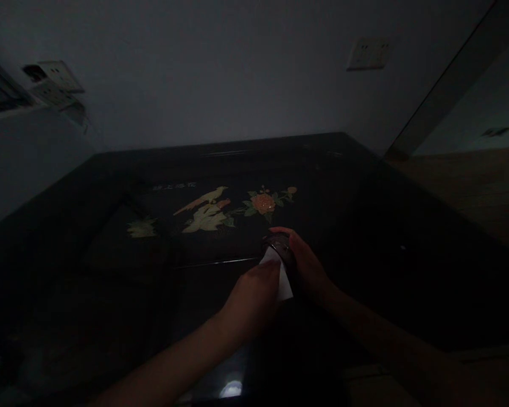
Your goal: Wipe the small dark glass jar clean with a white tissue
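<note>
The scene is very dim. My left hand (pixel 254 288) is closed on a white tissue (pixel 285 285), part of which hangs below the fingers. The tissue meets the near side of a dark, glossy, cup-like object (pixel 280 243) with a shiny rim. Around the right side of that object curves my right hand (pixel 307 263), its fingers wrapped over the far edge. Both hands are close together above the near part of a black, polished tabletop (pixel 343 186). The object's exact kind is hard to make out in the dark.
The tabletop bears a coloured picture of birds (pixel 206 217) and an orange flower (pixel 263 203). Behind it rises a pale wall with a socket plate (pixel 369 53) at right and more sockets (pixel 59 76) at left. A wooden floor (pixel 470 181) shows at right.
</note>
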Motion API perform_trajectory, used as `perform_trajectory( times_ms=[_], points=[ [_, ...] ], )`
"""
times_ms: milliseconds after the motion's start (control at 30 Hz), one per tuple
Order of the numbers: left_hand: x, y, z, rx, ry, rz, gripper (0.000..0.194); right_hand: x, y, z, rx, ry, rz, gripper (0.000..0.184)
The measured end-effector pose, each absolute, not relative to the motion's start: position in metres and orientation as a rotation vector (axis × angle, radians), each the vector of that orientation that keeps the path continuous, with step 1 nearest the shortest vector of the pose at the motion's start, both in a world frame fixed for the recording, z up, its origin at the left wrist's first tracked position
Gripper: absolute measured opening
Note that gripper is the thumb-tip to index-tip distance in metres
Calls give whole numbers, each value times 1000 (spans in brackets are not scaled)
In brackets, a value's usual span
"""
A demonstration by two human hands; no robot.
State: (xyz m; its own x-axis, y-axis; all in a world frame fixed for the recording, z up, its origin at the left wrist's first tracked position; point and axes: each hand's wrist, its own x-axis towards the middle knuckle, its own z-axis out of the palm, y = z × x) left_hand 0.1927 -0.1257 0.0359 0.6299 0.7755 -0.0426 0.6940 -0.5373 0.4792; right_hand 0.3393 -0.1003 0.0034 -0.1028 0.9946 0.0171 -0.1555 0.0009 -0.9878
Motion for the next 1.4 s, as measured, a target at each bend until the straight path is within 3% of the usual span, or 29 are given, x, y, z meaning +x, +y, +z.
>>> perform_trajectory(
  times_ms=[267, 533, 833, 1033, 1400],
  points=[
    [192, -125, 6, 2940, 1164, 399, 38, 340, -98, 3, -947, -1174, 1365, 41],
    [191, -125, 3, 3004, 1237, 406, 39, 340, -96, 4, -964, -1149, 1384, 43],
    [195, -129, 21, 2474, 1164, 405, 51, 340, -98, 4, -1031, -1161, 1364, 46],
    [195, -129, 31, 1990, 1239, 498, 17, 340, -100, 2, -1001, -1148, 1379, 43],
    [194, -125, 34, 1332, 1097, 785, 28, 340, -95, 1, -954, -1107, 1350, 44]
  ],
)
